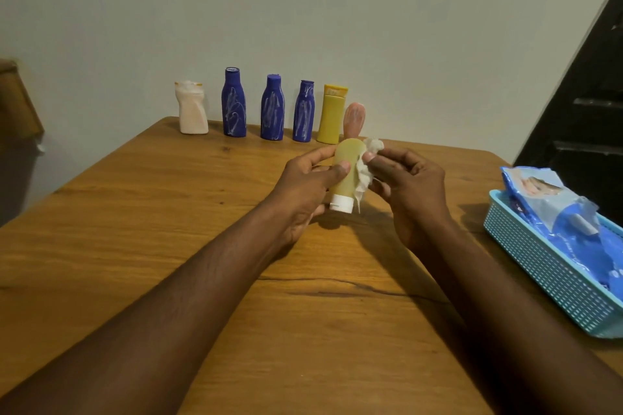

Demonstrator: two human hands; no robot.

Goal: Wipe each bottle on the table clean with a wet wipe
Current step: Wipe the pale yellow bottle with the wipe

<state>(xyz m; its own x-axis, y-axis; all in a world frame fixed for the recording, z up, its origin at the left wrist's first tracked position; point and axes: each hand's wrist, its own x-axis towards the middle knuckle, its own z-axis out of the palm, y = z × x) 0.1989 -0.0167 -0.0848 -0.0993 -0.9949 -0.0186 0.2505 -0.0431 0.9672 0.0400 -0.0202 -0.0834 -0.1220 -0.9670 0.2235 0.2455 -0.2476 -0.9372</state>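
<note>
Pale wall in bg, wooden surface (pixel 168 229) in front w/ visible grain and a dark crack nearer the camera than both hands.

Head view, the only one: left hand (pixel 313 185) grips an olive-yellow tube bottle (pixel 344 187) round its body, thumb across the front, fingers behind. The bottle is held off the surface, roughly upright, white cap pointing down. Right hand (pixel 404 185) pinches a crumpled white wet wipe (pixel 364 173) btwn thumb and fingers and presses it on the bottle's right side; a tail of the wipe hangs down to about cap level.

Beyond the hands, along the far edge by the wall, a row stands upright. A pink tube (pixel 354 118) is straight behind the held bottle, partly hidden by it. Going left from there: a yellow bottle (pixel 332 116), right blue bottle (pixel 304 113), middle blue bottle (pixel 272 109), left blue bottle (pixel 233 104) and, farthest left, a white bottle (pixel 193 111). All three blue ones carry white smears.

Well to the right of the right hand, a turquoise basket (pixel 539 273) sits at the surface's edge w/ a blue wipes pack (pixel 553 212) in it, top sticking out over the rim. Dark stairs (pixel 590 94) behind that, far right.
</note>
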